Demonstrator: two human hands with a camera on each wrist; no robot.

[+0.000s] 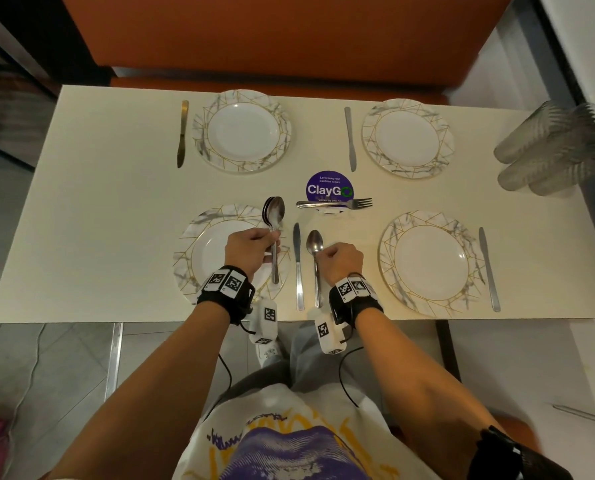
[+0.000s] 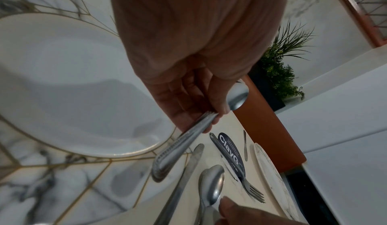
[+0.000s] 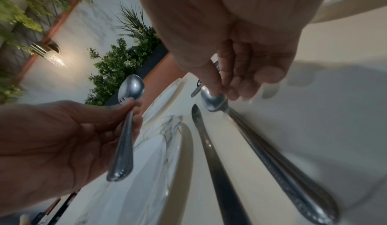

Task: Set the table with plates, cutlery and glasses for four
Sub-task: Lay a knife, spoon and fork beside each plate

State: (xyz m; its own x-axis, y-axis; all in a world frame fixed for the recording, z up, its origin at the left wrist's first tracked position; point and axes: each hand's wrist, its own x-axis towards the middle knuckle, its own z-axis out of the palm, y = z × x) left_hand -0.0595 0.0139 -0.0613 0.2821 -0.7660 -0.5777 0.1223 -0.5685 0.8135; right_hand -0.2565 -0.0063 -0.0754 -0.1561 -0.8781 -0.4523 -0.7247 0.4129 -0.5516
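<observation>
Four marbled plates sit on the cream table (image 1: 98,220), each with a knife beside it. Above the near left plate (image 1: 199,258), my left hand (image 1: 265,244) grips a bundle of spoons (image 1: 274,211) by the handles, bowls pointing away. The left wrist view shows the left hand (image 2: 199,99) with its fingers wrapped round the handles (image 2: 180,149). My right hand (image 1: 323,252) pinches the neck of a single spoon (image 1: 314,242) lying flat just right of the near left knife (image 1: 298,265). In the right wrist view the thumb of the right hand (image 3: 240,73) rests on this spoon (image 3: 272,154).
A fork (image 1: 334,203) lies in front of a purple ClayGo sign (image 1: 329,188) at the table's middle. Nested clear glasses (image 1: 552,150) lie at the right end. The other plates are near right (image 1: 431,261), far left (image 1: 242,131) and far right (image 1: 408,138). An orange bench runs behind.
</observation>
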